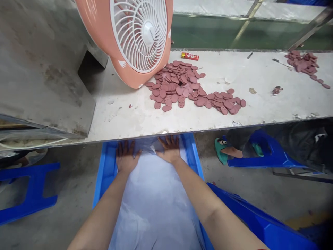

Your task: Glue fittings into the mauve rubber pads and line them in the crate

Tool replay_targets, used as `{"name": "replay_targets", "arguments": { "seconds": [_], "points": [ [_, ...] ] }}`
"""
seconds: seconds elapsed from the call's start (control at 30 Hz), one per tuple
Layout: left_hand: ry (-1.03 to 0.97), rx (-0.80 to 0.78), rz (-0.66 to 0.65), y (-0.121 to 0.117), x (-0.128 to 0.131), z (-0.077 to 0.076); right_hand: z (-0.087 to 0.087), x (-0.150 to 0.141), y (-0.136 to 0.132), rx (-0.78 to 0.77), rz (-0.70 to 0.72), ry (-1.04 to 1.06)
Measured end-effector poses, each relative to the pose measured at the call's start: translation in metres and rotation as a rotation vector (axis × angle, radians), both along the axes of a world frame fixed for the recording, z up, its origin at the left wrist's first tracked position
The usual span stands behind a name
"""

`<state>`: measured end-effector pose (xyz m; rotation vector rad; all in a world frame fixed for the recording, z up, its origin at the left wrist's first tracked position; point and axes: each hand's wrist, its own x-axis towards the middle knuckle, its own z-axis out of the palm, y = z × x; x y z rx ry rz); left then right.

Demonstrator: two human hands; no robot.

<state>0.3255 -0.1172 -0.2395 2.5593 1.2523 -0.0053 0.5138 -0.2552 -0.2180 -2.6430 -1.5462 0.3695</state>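
My left hand (126, 157) lies flat with its fingers spread on a thin, translucent plastic liner (153, 205) inside a blue plastic crate (103, 177). My right hand (169, 149) presses on the same liner near the crate's far rim, just below the table's edge. Neither hand holds anything. Beyond the edge, on a white-topped table (125, 119), lies a loose pile of flat, oval, dusky-pink pieces (177, 85). A smaller pile of similar pieces (303, 62) sits at the far right. The crate's near end is out of view.
A pink and white electric fan (140, 38) stands at the table's far left. A red and yellow packet (189, 56) lies behind the main pile. Blue stools (31, 191) stand on the concrete floor. A person's foot in a green slipper (223, 151) rests at right.
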Motion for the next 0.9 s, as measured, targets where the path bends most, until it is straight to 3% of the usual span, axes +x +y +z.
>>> {"name": "replay_targets", "arguments": {
  "seconds": [0.1,0.23,0.37,0.47,0.57,0.67,0.73,0.8,0.9],
  "points": [
    [-0.008,0.004,0.000,0.003,0.001,0.001,0.008,-0.001,0.000,0.011,-0.001,0.003],
    [-0.013,0.006,-0.004,-0.006,0.004,0.020,0.030,-0.007,0.000,0.030,-0.003,0.024],
    [-0.028,-0.030,-0.139,-0.043,-0.003,0.039,0.053,-0.034,-0.018,0.034,-0.029,0.057],
    [-0.010,-0.108,-0.265,-0.077,-0.015,0.035,0.060,-0.078,-0.060,-0.019,-0.009,0.136],
    [0.005,-0.146,-0.274,-0.094,-0.021,0.021,0.056,-0.132,-0.127,-0.104,0.149,0.291],
    [-0.011,-0.149,-0.288,-0.092,-0.018,0.012,0.052,-0.174,-0.198,-0.155,0.389,0.464],
    [-0.018,-0.152,-0.310,-0.089,-0.015,0.011,0.055,-0.191,-0.230,-0.147,0.527,0.548],
    [-0.014,-0.154,-0.320,-0.088,-0.013,0.012,0.058,-0.201,-0.241,-0.108,0.674,0.625],
    [-0.002,-0.157,-0.319,-0.091,-0.014,0.015,0.055,-0.210,-0.218,-0.028,0.798,0.668]
  ]
}}
